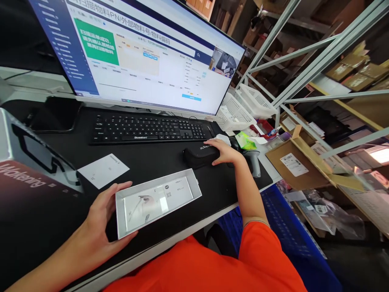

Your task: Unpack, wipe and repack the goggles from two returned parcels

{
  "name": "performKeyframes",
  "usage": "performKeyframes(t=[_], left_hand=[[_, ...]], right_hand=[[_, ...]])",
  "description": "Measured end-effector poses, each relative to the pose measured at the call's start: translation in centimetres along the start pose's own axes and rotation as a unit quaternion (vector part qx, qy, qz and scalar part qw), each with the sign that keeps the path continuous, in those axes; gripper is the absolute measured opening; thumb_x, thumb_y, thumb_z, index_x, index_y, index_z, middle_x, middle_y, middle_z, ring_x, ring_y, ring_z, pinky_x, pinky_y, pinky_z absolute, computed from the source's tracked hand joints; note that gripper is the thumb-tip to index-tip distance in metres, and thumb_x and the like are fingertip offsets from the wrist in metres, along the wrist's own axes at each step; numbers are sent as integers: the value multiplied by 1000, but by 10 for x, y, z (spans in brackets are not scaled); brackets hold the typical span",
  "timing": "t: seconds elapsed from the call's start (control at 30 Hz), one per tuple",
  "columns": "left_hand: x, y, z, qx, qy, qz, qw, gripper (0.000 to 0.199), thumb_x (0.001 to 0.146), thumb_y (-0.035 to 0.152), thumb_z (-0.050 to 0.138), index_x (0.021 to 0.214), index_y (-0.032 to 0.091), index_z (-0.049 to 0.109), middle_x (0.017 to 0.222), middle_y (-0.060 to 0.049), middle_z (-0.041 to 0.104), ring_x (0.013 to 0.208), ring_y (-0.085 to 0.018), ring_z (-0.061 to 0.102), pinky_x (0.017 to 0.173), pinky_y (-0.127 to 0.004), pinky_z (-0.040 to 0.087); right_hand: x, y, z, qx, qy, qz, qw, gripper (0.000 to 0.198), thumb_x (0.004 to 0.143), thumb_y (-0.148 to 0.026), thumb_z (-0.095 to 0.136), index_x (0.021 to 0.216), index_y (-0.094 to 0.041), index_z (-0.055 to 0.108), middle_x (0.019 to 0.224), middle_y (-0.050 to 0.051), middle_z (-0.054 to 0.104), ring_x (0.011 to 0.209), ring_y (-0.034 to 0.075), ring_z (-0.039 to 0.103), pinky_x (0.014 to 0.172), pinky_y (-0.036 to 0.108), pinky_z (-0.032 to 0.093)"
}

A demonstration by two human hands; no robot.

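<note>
My left hand (pixel 105 221) grips the left end of a shallow white box (pixel 158 202), thumb at the near side and fingers at the far side. Inside it lies a printed sheet with a picture of glasses. Over the right end of a black glasses case (pixel 199 155) with white lettering, my right hand (pixel 225 151) has its thumb and fingers closed. The case appears shut. A white card (pixel 103 170) lies flat left of the box. At the far left stands a printed carton (pixel 36 162) marked "Wakening".
Behind the hands are a black keyboard (pixel 146 129) and a large monitor (pixel 146 61). A dark phone or tablet (pixel 57 114) lies left. A handheld scanner (pixel 253 160), white baskets (pixel 235 111) and an opened cardboard box (pixel 296 164) stand right, before metal shelving (pixel 331 46).
</note>
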State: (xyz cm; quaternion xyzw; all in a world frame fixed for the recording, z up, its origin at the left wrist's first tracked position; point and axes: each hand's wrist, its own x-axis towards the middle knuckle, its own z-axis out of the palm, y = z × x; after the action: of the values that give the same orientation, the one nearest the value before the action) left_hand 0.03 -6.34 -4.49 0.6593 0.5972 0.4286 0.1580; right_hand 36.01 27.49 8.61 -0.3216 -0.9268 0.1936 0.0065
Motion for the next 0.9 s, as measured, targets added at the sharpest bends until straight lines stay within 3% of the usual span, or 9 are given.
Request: performKeyframes(t=[0.13,0.23,0.37,0.53,0.67,0.77,0.9], left_hand=[[-1,-10,9,-58,27,-18,998,124,80,60,78,176,41,2,177,-17,40,158,-45,49,122,-68,52],[-3,-16,14,7,24,-39,999,125,80,68,75,177,37,4,170,-18,50,149,-49,58,118,-71,56],[-5,-24,18,73,33,-62,995,121,77,79,70,177,37,15,160,-14,60,133,-48,71,103,-63,68],[-6,-22,18,75,29,-51,995,120,78,77,71,177,36,16,159,-11,61,136,-43,70,110,-57,66],[-5,-12,19,56,20,-58,997,117,81,75,71,176,35,18,162,-10,59,142,-39,66,120,-55,59],[-6,-11,21,29,16,-71,997,122,80,77,73,177,33,13,164,-11,57,144,-38,65,123,-55,56],[-8,-15,23,-4,12,-79,997,135,76,77,78,177,27,3,163,-15,56,144,-37,65,121,-55,57]], right_hand=[[9,9,-6,26,-8,52,998,112,61,-16,103,162,-13,55,172,24,46,161,36,44,136,49,32],[5,10,-3,39,6,70,997,99,65,-13,98,156,-13,60,160,20,58,149,32,56,132,48,37],[-17,-3,1,41,98,43,993,81,67,-17,96,142,-17,66,147,16,64,140,33,60,128,51,41],[-69,-37,-24,57,263,-20,963,52,79,-46,89,124,-28,68,132,12,65,133,37,61,124,59,45],[-96,-72,-40,114,336,-73,932,68,79,-78,82,124,-30,63,130,14,62,131,41,63,120,61,49],[-92,-97,-27,221,320,-138,911,78,77,-91,76,125,-32,57,130,14,58,122,40,69,109,60,58],[-67,-123,1,253,199,-227,919,64,87,-74,80,132,-34,59,134,12,60,124,36,70,111,57,57]])
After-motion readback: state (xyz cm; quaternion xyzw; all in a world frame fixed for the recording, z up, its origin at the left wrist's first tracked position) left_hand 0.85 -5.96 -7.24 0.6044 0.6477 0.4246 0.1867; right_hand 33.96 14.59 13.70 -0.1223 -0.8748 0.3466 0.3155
